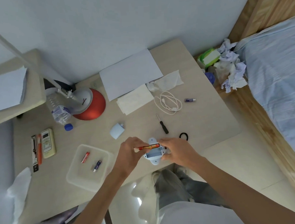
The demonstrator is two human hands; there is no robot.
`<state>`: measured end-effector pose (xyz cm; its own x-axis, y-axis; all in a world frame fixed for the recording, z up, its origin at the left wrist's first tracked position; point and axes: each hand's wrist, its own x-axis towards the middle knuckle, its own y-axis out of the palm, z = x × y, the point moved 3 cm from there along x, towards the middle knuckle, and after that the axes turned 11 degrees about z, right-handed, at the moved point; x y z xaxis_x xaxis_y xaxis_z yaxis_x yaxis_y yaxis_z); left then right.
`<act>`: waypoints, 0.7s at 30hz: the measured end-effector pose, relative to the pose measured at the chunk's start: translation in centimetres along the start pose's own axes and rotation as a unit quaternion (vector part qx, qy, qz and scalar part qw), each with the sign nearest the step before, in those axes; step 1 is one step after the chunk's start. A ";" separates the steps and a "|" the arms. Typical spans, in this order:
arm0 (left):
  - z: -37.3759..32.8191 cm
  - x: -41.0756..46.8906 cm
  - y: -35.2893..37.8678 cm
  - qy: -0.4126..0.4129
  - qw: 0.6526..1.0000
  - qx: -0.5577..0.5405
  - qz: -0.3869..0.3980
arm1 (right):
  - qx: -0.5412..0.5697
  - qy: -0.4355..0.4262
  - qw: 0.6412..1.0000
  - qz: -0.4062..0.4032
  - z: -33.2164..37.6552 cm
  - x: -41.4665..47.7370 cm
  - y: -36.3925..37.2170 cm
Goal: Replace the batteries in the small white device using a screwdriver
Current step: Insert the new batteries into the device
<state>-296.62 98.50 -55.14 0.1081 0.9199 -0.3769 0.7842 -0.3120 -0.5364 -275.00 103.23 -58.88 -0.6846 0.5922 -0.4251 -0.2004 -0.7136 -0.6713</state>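
Observation:
The small white device [153, 154] lies on its face near the table's front edge, its battery bay uncovered. One red battery [155, 146] sits in the bay's far slot. My left hand [130, 152] pinches a second red battery [144, 147] just left of it, end to end. My right hand [174, 151] grips the device's right side. The black screwdriver [163, 125] lies on the table beyond the device. The white battery cover [116, 131] lies to the left of it.
A clear plastic tray [73, 176] at the left holds a red battery [85, 157] and a dark battery [97, 165]. Another dark battery [190, 100], a white cable [168, 102], a black hair tie [183, 136], a red lamp base [90, 106], a remote [47, 143] and papers [130, 75] lie around.

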 end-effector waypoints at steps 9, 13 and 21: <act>0.9 1.0 3.0 0.028 0.996 0.080 -0.013 | -0.006 -0.006 1.000 -0.005 -0.1 -0.5 -0.1; 0.6 1.4 3.6 0.050 0.993 0.101 -0.023 | -0.006 -0.009 1.000 -0.007 -0.1 -0.6 0.0; -0.1 0.5 3.9 0.085 0.978 0.186 -0.026 | -0.007 -0.016 1.000 -0.016 -0.2 -0.7 0.4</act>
<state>-293.47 97.75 -57.36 0.1985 0.9534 -0.2274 0.5179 -0.2990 -0.8015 -274.48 102.64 -58.97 -0.6994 0.6030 -0.3836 -0.2137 -0.6886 -0.6929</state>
